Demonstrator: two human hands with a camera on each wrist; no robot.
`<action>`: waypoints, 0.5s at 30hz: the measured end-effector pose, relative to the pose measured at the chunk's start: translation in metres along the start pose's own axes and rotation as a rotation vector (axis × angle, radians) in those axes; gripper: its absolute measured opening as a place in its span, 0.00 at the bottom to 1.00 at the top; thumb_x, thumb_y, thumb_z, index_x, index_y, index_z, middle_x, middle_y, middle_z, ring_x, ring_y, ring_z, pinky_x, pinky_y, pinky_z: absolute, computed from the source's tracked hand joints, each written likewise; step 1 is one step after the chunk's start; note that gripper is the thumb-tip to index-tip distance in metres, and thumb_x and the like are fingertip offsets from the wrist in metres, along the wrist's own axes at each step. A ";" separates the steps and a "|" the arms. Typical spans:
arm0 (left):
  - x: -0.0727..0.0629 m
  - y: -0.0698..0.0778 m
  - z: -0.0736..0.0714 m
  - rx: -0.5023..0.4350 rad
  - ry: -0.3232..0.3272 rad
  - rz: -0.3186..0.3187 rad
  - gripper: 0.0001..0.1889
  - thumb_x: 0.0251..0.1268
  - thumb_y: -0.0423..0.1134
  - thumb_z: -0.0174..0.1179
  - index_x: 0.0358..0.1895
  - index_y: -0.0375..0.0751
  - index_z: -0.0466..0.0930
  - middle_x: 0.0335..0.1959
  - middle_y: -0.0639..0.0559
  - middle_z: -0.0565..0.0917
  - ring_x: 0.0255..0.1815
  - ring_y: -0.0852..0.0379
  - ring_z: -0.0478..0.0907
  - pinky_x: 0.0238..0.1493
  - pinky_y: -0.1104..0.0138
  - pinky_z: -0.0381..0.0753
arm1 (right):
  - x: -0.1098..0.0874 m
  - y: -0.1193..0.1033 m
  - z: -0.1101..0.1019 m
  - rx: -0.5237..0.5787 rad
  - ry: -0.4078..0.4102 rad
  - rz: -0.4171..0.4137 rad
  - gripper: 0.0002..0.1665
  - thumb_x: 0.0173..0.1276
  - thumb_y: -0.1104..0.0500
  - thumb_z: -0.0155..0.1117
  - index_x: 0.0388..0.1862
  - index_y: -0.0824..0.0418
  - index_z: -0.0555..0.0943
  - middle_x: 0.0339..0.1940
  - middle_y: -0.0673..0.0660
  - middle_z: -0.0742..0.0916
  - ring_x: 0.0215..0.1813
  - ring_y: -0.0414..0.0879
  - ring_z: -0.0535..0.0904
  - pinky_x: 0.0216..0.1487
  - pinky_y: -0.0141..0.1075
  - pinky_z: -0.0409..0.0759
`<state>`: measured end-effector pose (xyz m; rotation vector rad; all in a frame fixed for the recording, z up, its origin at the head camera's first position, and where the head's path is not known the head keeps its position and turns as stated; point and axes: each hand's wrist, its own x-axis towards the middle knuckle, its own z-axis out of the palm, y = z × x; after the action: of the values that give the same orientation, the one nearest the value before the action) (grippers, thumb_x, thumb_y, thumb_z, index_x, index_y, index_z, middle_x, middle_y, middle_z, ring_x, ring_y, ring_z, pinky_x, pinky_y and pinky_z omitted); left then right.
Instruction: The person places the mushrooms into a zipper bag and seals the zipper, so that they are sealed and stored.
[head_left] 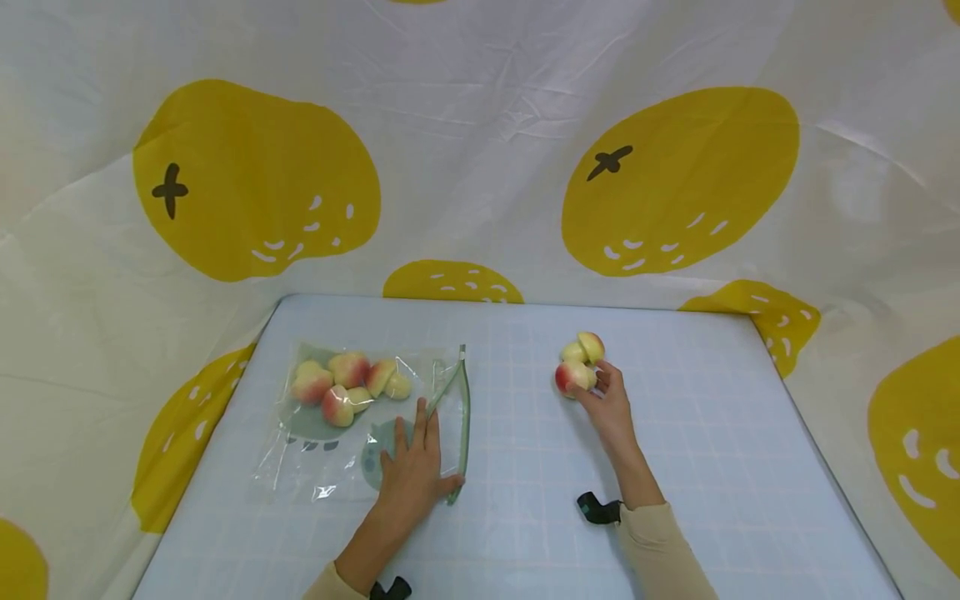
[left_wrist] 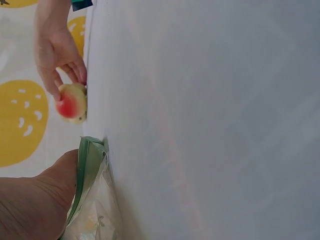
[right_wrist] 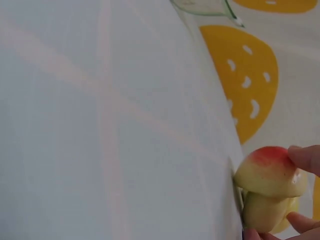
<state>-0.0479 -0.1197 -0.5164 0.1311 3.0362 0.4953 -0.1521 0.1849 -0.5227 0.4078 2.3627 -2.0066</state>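
Observation:
On the left of the table lies a clear plastic zip bag (head_left: 330,473) with a green edge strip (head_left: 467,417) along its right side. Inside it are several toy mushrooms (head_left: 337,406) with pale stems and red-and-yellow caps. My left hand (head_left: 414,471) lies over the bag's right part, fingers spread and straight, thumb at the green strip. In the left wrist view the thumb sits beside the strip (left_wrist: 82,175). To the right, my right hand (head_left: 611,408) pinches a toy mushroom (right_wrist: 267,175) between thumb and fingers. Just behind it lies another toy mushroom (head_left: 592,347).
A pale blue checked cloth (head_left: 517,517) covers the table. White sheeting with large yellow fruit prints (head_left: 682,179) hangs behind and at both sides. A black wrist camera (head_left: 597,508) juts out from the right sleeve.

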 end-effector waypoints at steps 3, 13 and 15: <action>-0.001 -0.001 0.000 0.005 0.023 0.017 0.60 0.44 0.58 0.79 0.76 0.30 0.56 0.80 0.36 0.48 0.72 0.22 0.54 0.48 0.26 0.68 | -0.001 0.000 0.000 -0.015 -0.003 0.005 0.46 0.65 0.62 0.71 0.77 0.65 0.57 0.68 0.69 0.67 0.69 0.58 0.63 0.64 0.49 0.67; -0.001 -0.002 0.002 0.009 0.021 0.011 0.61 0.44 0.59 0.79 0.76 0.31 0.55 0.81 0.37 0.46 0.73 0.23 0.52 0.49 0.26 0.68 | -0.001 -0.002 0.000 -0.030 0.009 0.021 0.49 0.65 0.60 0.72 0.78 0.62 0.56 0.64 0.67 0.72 0.66 0.57 0.67 0.61 0.49 0.71; -0.001 -0.002 0.002 0.009 0.026 0.012 0.61 0.43 0.59 0.79 0.76 0.30 0.56 0.81 0.37 0.47 0.73 0.23 0.52 0.49 0.26 0.67 | 0.000 -0.002 -0.001 -0.034 0.013 0.020 0.49 0.65 0.60 0.72 0.78 0.62 0.56 0.64 0.67 0.72 0.66 0.57 0.68 0.61 0.48 0.71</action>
<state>-0.0470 -0.1210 -0.5186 0.1447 3.0656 0.4883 -0.1525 0.1855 -0.5207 0.4436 2.3868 -1.9580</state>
